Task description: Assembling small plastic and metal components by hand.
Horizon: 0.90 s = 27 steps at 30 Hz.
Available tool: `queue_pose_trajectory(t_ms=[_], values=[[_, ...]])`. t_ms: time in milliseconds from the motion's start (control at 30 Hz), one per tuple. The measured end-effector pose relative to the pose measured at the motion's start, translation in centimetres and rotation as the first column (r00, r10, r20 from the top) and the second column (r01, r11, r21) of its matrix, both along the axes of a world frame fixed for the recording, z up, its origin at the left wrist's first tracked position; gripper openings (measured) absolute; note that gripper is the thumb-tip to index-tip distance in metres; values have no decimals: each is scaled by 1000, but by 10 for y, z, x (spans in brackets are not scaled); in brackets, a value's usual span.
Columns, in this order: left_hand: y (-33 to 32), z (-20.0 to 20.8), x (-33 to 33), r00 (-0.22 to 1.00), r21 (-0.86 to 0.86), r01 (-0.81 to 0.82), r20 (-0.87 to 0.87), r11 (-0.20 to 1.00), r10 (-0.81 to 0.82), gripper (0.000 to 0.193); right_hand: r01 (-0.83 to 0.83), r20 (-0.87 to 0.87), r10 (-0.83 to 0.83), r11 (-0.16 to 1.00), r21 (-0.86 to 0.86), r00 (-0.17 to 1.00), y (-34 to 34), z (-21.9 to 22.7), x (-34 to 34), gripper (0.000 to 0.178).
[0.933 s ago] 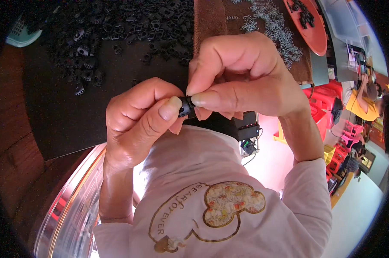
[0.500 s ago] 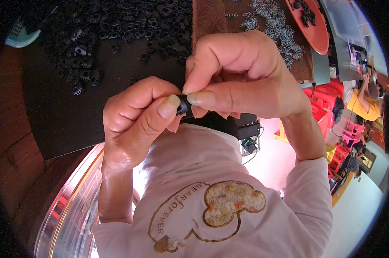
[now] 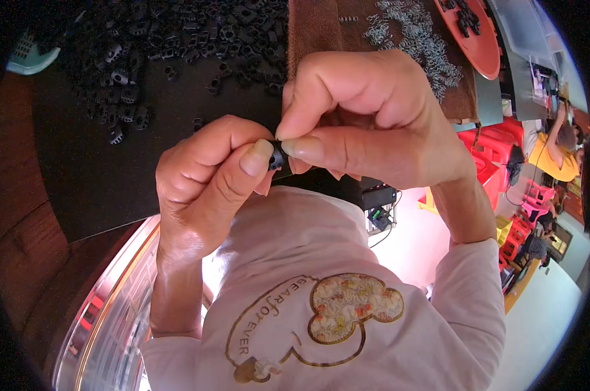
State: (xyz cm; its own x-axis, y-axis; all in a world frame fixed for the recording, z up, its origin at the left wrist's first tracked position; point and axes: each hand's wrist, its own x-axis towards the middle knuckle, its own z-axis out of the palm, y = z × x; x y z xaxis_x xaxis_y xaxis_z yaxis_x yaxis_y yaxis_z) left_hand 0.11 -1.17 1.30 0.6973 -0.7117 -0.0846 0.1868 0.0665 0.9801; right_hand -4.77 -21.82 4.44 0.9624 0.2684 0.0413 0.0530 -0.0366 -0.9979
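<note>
A small black plastic cord lock (image 3: 277, 156) with a hole in its side is pinched between my two hands, in front of my chest. My left hand (image 3: 207, 179) grips it from the left with thumb and fingers. From the right, the thumb and forefinger of my right hand (image 3: 373, 124) press on its other end. Fingers cover most of the piece, so whether a spring is inside cannot be seen. Beyond my hands lies a heap of loose black cord lock parts (image 3: 204, 32) on the dark tabletop (image 3: 106, 176). Small metal springs (image 3: 415, 42) are piled behind my right hand.
The springs rest on a brown cloth (image 3: 314, 26). An orange-red plate (image 3: 481, 49) holding black pieces stands at the far right. A pale green plastic basket (image 3: 34, 58) shows at the far left. Red stools (image 3: 487, 159) and a person in yellow (image 3: 556, 156) are off to the right.
Almost nothing differs. Both hands keep hold of the black cord lock, with only a very slight shift of the right fingers.
</note>
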Motion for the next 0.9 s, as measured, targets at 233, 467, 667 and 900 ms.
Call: queue_pose_trajectory(t_ms=[233, 467, 667, 900], values=[[-2, -2, -1, 999, -23, -17, 42, 1000, 18, 26, 16, 68, -12, 998, -65, 998, 0, -1, 1, 6], [-7, -2, -4, 998, -50, -30, 56, 998, 33, 19, 51, 14, -51, 999, -14, 999, 2, 1, -2, 5], [-10, -2, -7, 993, -53, -108, 33, 993, 110, 21, 187, -243, -175, 982, 26, 954, 4, 7, 2, 11], [-6, 18, 0, 972, 31, -30, -232, 999, 36, 17, 329, 588, -35, 855, -401, 808, 9, -7, 5, 22]])
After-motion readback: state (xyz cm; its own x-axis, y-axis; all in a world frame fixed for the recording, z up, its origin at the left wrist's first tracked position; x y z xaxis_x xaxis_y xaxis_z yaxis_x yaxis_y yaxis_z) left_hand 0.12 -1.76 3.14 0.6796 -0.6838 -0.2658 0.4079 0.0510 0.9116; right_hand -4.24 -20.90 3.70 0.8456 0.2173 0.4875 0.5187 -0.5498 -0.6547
